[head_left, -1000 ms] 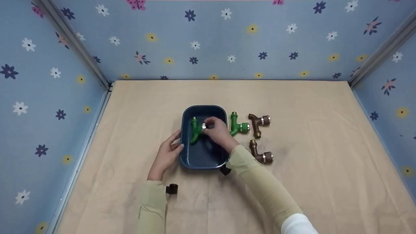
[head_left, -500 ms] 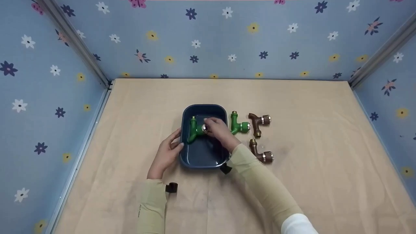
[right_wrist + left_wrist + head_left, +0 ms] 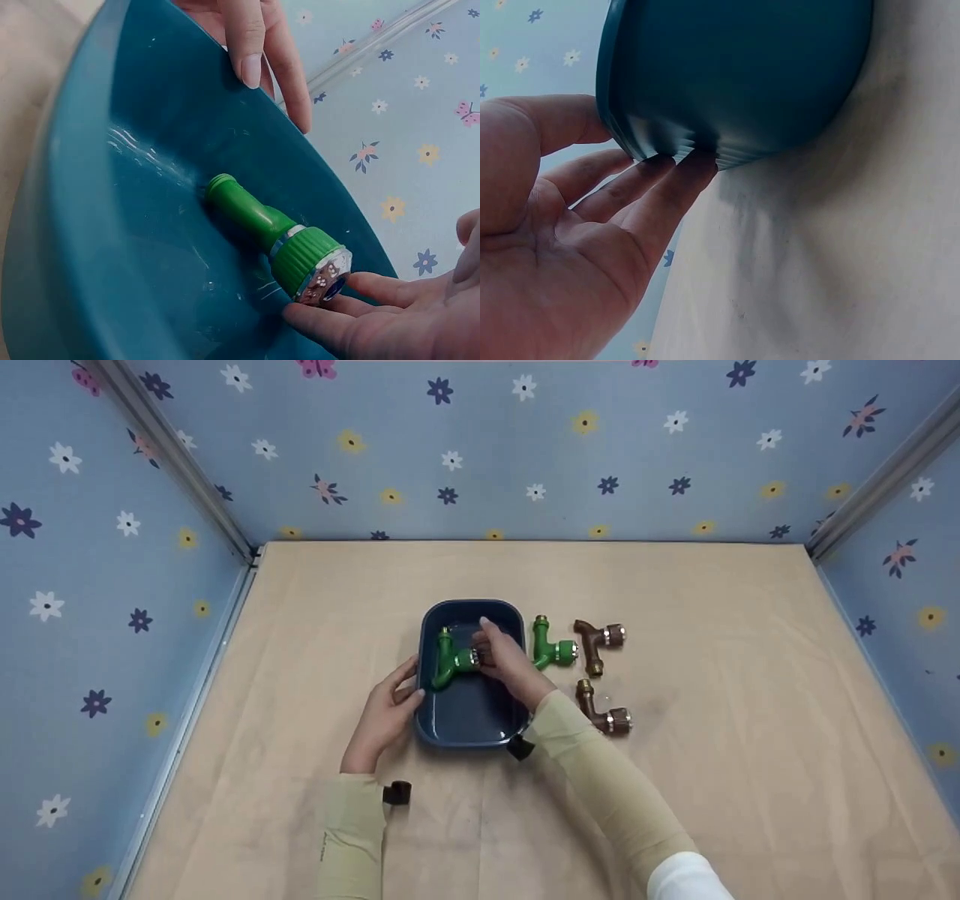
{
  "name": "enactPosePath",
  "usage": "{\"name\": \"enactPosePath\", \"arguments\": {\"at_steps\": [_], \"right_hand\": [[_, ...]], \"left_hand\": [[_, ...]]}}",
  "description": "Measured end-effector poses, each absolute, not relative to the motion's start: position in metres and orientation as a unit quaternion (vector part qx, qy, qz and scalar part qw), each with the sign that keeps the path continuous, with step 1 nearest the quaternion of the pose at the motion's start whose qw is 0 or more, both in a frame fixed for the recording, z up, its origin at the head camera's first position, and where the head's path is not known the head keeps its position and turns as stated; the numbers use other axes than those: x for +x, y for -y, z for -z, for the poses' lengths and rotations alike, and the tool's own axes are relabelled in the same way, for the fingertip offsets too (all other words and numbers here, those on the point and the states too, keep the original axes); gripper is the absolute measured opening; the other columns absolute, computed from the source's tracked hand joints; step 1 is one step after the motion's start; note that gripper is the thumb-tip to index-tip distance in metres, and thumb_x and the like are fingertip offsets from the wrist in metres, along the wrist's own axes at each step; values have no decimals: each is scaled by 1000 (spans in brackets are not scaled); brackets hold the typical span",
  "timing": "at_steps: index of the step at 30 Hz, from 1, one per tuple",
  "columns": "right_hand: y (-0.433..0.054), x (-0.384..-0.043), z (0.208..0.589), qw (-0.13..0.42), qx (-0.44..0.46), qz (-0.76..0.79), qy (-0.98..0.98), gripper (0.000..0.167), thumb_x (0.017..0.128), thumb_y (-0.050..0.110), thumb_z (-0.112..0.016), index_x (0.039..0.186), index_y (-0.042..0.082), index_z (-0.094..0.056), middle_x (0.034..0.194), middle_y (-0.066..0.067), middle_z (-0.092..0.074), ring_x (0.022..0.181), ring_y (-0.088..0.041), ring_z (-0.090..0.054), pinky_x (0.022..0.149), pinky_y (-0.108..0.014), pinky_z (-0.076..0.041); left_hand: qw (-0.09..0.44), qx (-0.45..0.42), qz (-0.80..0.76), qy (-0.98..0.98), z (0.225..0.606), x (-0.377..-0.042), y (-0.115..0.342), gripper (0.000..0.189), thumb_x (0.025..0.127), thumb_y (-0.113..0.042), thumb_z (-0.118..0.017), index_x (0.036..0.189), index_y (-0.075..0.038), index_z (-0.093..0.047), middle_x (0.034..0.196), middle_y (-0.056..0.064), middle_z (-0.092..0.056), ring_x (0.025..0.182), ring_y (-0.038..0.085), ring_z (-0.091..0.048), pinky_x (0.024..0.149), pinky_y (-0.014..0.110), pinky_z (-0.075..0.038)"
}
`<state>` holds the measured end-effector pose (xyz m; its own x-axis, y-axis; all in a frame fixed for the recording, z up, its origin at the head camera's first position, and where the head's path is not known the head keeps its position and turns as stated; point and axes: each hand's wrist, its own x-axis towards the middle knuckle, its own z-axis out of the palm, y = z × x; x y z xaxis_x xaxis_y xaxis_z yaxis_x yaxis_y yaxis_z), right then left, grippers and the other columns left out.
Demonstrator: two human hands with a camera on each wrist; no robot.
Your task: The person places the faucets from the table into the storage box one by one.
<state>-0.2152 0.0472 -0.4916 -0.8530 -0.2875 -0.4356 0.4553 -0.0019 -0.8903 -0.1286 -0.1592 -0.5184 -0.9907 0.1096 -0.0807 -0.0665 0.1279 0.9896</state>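
A green tap (image 3: 447, 658) with a brass threaded end and a silver-capped knob lies in the dark blue basin (image 3: 472, 727). My right hand (image 3: 510, 664) is over the basin, beside the tap's knob; in the right wrist view its loosened fingertips (image 3: 319, 319) are right at the silver cap. At the basin's left side, my left hand (image 3: 381, 724) holds the wall, with the thumb (image 3: 250, 66) over the rim and the fingers (image 3: 671, 187) against the ridged outer side. A second green tap (image 3: 551, 649) lies just right of the basin.
Two brown taps, an upper one (image 3: 596, 641) and a lower one (image 3: 600, 716), lie right of the basin on the beige cloth (image 3: 735, 660). Flowered blue panels (image 3: 480, 457) enclose the table at the back and both sides.
The right hand's fingers have loosened from the knob of the tap in the basin, which has shifted slightly left and turned its knob more into view. The left hand stays at the basin's side.
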Motion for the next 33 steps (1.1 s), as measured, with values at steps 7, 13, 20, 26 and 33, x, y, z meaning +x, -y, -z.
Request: {"name": "enactPosePath", "arguments": {"at_steps": [7,13,20,26,33], "right_hand": [[-49,-214,492,269,61,698,-661,63,102,47,-32,136,-5,-44,141,-21,-43,129,-32,-42,106,-47,-35],[-50,-212,491,270,54,689,-670,62,103,45,-32,139,-4,-44,144,-19,-41,134,-34,-35,108,-45,-31],[-55,-210,483,275,39,700,-658,60,103,42,-34,140,-5,-41,146,-22,-38,135,-33,-35,110,-43,-29],[-64,-205,475,274,31,735,-620,54,104,33,-35,137,-9,-40,142,-28,-39,132,-37,-38,108,-46,-31],[-77,-197,463,261,6,757,-599,48,104,30,-37,133,-6,-45,138,-25,-46,128,-39,-43,105,-49,-35]], "left_hand": [[69,10,-662,-746,510,-124,156,57,95,7,-51,148,-3,-33,146,22,-36,125,38,-46,99,40,-43],[71,1,-673,-736,517,-125,156,58,95,6,-50,149,-7,-33,146,19,-37,127,34,-46,99,38,-43],[69,2,-670,-739,519,-126,157,58,95,7,-51,149,-5,-33,146,20,-36,126,36,-46,100,37,-42],[71,2,-672,-737,519,-126,157,57,95,6,-51,148,-6,-33,146,21,-36,126,36,-46,100,37,-42],[75,-1,-662,-746,518,-128,158,58,96,5,-52,149,-8,-33,147,20,-35,126,37,-46,100,38,-42]]}}
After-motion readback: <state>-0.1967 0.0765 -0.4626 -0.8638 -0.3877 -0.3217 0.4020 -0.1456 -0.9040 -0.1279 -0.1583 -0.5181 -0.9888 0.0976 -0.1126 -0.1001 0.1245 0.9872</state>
